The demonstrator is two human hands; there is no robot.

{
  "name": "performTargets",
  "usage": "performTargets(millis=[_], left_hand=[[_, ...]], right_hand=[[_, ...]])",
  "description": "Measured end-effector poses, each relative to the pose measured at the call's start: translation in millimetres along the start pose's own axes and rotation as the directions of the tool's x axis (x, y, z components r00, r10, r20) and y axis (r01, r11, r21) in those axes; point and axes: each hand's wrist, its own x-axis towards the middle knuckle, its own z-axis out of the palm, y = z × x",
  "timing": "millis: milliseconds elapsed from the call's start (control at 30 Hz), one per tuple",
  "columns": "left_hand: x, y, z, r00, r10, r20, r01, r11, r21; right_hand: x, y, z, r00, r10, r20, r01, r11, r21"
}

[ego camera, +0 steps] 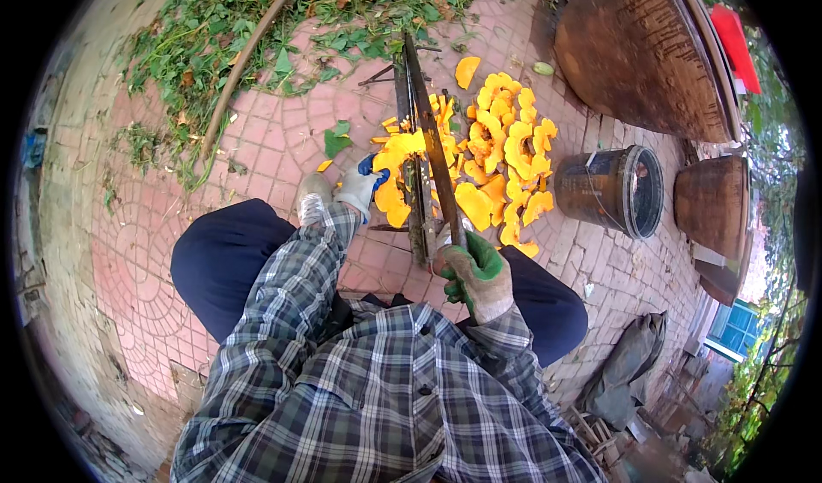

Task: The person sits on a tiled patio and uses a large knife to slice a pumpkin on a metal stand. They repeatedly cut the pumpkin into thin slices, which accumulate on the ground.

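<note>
My left hand (pixel 365 184), in a grey and blue work glove, holds the outer edge of a scalloped orange pumpkin slice (pixel 392 203). The slice lies against the dark slotted base (pixel 420 226) of a long hinged chopping knife, partly under its raised blade (pixel 431 130). My right hand (pixel 478 274), gloved in green and grey, is closed around the near end of that blade's lever. Cut pumpkin strips (pixel 444 114) lie along the far part of the base. To the right of the blade spreads a heap of scalloped pumpkin slices (pixel 514 142).
Cut green vines (pixel 212 40) cover the paving at the far left, with a curved wooden pole (pixel 250 52) across them. A dark bucket (pixel 597 191) and large brown vats (pixel 642 52) stand at right. My shoe (pixel 314 194) is beside my left hand. A grey sack (pixel 626 370) lies lower right.
</note>
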Motion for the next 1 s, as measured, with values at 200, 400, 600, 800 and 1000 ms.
performTargets(millis=[200, 400, 600, 800, 1000], left_hand=[[9, -1, 5, 0.993, 0.029, -0.114, 0.001, 0.967, 0.253], [2, -3, 1, 0.985, 0.040, -0.171, -0.008, 0.982, 0.187], [13, 1, 18, 0.978, 0.058, -0.203, 0.006, 0.954, 0.301], [30, -11, 11, 0.964, 0.035, -0.265, 0.059, 0.939, 0.338], [30, -7, 8, 0.989, 0.044, -0.144, 0.003, 0.951, 0.309]], right_hand=[[68, 106, -7, 1.000, 0.007, -0.009, -0.007, 0.995, -0.096], [32, 59, -3, 0.996, -0.068, -0.056, 0.065, 0.997, -0.049], [17, 30, -3, 0.997, -0.058, -0.042, 0.056, 0.998, -0.038], [83, 113, -10, 1.000, -0.006, 0.010, 0.008, 0.979, -0.204], [10, 16, -5, 0.999, 0.004, -0.053, -0.003, 1.000, 0.019]])
